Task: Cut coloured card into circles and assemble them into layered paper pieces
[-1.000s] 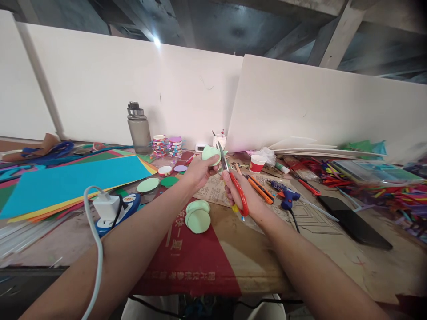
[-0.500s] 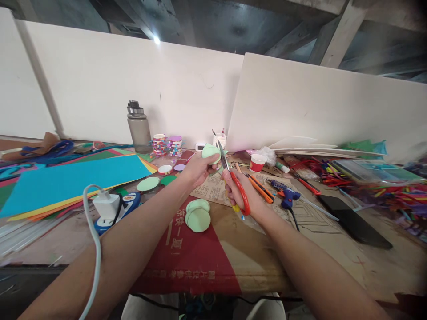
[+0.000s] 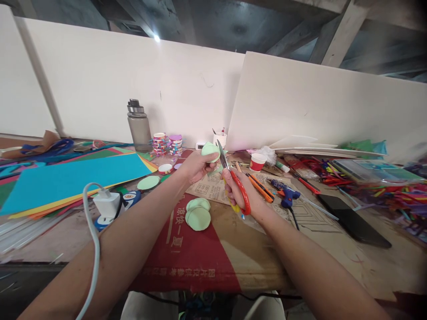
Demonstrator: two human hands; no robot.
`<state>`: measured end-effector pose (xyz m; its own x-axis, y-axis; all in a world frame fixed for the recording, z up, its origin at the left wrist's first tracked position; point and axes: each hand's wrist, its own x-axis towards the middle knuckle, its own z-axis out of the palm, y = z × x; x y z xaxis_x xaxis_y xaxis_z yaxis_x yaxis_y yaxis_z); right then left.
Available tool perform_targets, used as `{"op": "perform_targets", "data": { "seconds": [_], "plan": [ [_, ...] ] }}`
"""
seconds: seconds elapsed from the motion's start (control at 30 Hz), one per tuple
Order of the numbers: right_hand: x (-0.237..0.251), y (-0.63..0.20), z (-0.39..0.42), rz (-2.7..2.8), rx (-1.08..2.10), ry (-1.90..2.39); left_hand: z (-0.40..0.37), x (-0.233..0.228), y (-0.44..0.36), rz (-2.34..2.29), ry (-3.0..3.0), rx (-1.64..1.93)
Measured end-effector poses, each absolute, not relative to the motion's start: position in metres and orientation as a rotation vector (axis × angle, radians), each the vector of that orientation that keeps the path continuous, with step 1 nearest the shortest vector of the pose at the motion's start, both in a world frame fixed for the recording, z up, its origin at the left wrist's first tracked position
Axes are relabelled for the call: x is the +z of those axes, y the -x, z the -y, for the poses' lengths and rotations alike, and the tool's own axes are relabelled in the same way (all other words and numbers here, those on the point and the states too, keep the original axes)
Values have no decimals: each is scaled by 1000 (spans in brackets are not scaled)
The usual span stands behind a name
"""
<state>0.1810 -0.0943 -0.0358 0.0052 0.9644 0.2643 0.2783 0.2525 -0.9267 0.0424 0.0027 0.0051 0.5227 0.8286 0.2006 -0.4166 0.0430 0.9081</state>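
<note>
Pinched in my left hand (image 3: 197,168) is a piece of light green paper (image 3: 210,150), held up over the middle of the table. My right hand (image 3: 237,186) grips a pair of scissors (image 3: 240,189) with red and yellow handles. Their blades point up and away, right beside the paper's right edge; I cannot tell whether they touch it. Below my hands, several light green paper circles (image 3: 199,218) lie overlapping on the red part of the cardboard (image 3: 187,262). Another light green circle (image 3: 148,182) rests to the left, behind my left forearm.
Blue paper sheets (image 3: 76,180), a white charger (image 3: 107,206) with its cable and a grey bottle (image 3: 139,131) are on the left. To the right are an orange cutter (image 3: 260,188), a blue glue gun (image 3: 287,195), a red paper cup (image 3: 257,162) and a black phone (image 3: 352,220).
My left hand has shifted very slightly left with the green paper. The scissors stay beside it, and the circles on the cardboard have not moved.
</note>
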Motion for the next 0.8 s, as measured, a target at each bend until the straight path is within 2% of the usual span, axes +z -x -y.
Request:
{"op": "perform_targets", "data": {
  "seconds": [0.6, 0.8],
  "plan": [
    [-31, -176, 99, 1515, 869, 1300, -16, 13, -23, -512, -1242, 782],
    [-30, -176, 99, 1521, 867, 1297, -10, 5, -36, -534, -1147, 1058]
  ]
}}
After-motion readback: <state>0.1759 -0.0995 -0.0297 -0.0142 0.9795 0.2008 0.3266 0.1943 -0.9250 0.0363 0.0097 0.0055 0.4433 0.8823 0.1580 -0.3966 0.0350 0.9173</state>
